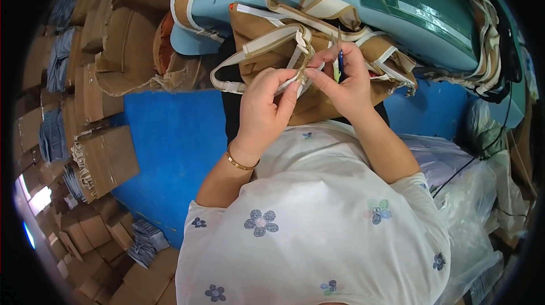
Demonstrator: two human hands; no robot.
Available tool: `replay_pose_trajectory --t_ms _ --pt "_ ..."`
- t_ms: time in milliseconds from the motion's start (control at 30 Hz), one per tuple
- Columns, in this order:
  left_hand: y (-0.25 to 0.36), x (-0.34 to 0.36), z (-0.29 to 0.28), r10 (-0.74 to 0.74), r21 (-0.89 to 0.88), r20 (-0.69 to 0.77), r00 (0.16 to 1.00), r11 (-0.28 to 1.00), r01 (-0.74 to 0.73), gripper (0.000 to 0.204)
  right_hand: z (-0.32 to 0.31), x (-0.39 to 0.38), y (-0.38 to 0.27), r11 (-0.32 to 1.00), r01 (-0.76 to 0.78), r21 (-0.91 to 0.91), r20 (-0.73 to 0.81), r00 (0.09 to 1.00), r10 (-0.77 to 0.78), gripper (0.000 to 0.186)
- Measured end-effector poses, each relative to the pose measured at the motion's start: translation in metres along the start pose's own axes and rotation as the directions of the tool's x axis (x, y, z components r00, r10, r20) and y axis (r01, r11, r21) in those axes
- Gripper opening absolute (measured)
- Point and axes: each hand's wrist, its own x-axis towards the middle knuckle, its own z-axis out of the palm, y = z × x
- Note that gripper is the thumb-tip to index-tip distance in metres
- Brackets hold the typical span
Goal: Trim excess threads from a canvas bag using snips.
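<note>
My left hand (267,103) pinches a narrow cream-and-tan strap end (302,69) between thumb and fingers. My right hand (346,86) pinches the same piece just to the right, with small pointed scissors (340,61) with green and blue parts held in its fingers, blades pointing up. Beneath both hands, a tan fabric bag (304,106) with white piping lies across my dark-clothed lap. Looped cream webbing straps (258,44) with tan edging trail over the bag and upward. Exactly what my fingertips grip on the strap is too small to make out.
A light-blue machine body (403,49) with a green top panel spans the back, with more straps over it. An open cardboard box (119,55) sits at upper left. Stacked boxes and grey bundles (51,134) fill the left. Clear plastic bags (462,220) lie at right, over blue flooring (153,157).
</note>
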Motion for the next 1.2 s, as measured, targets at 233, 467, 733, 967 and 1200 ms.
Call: replay_pose_trajectory --t_ms 233,467,733,967,1200 --pt "-0.007 -0.004 0.002 -0.187 -0.284 -0.008 0.982 0.942 0.177 0.015 -0.006 -0.004 -0.006 0.999 0.003 -0.051 0.016 1.0 -0.002 0.042" --pt "-0.008 -0.004 0.004 -0.304 -0.511 0.012 0.952 0.817 0.267 0.018 -0.021 -0.015 -0.013 0.899 -0.026 -0.437 0.135 0.986 0.094 0.043" --pt "-0.007 -0.007 0.005 -0.275 -0.414 -0.002 0.961 0.875 0.25 0.017 -0.017 -0.013 -0.02 0.842 0.16 -0.516 0.201 0.978 -0.062 0.044" --pt "-0.001 -0.002 0.006 0.11 0.086 -0.127 0.986 0.991 -0.099 0.015 -0.028 -0.011 -0.03 0.753 0.182 -0.633 0.164 0.981 -0.1 0.044" --pt "-0.006 -0.002 0.008 0.189 0.233 -0.105 0.976 0.959 -0.161 0.017 -0.018 -0.019 -0.032 0.643 0.199 -0.739 0.179 0.979 -0.098 0.044"
